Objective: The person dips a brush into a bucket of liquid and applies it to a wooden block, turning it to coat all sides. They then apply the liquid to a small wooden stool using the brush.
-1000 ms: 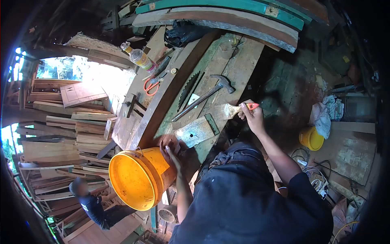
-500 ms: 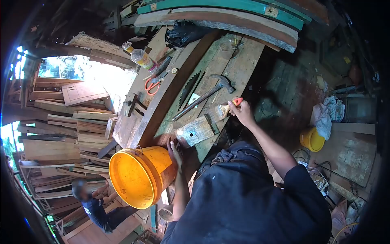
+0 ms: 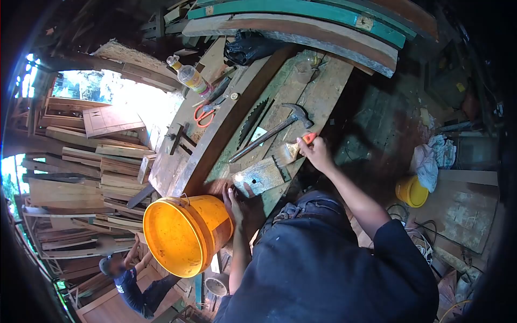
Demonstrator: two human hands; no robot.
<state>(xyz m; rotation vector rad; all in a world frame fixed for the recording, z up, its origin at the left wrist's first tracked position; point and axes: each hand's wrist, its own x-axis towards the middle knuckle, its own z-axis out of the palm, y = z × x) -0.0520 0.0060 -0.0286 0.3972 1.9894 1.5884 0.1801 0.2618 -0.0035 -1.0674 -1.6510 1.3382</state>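
The right hand [image 3: 318,153] has its grip clenched on the handle of a paintbrush [image 3: 293,149], whose red end shows above the fingers. The brush is over the table [image 3: 331,81], its bristles at the right end of a flat, pale plate [image 3: 258,178] with a dark round hole; the view does not settle whether they touch it. The left hand [image 3: 232,202] has a released grip, its fingers extended between the plate's lower left corner and a yellow bucket [image 3: 180,237]; contact with either cannot be told. The bucket's mouth faces the camera, and its inner wall is speckled with stains.

Above the plate lie a claw hammer [image 3: 276,132], its head toward the upper right, and a toothed saw blade [image 3: 252,123] beside a thick wooden beam [image 3: 229,116]. Across the beam are a red-handled tool [image 3: 203,116] and a clear bottle [image 3: 193,79] with a yellow and pink label, its print too small to read. A black plastic bag [image 3: 245,48] sits farther up.

At lower left, a co-worker [image 3: 132,293] wears a dark shirt with pale lettering, too small to read, near stacked planks [image 3: 67,196].
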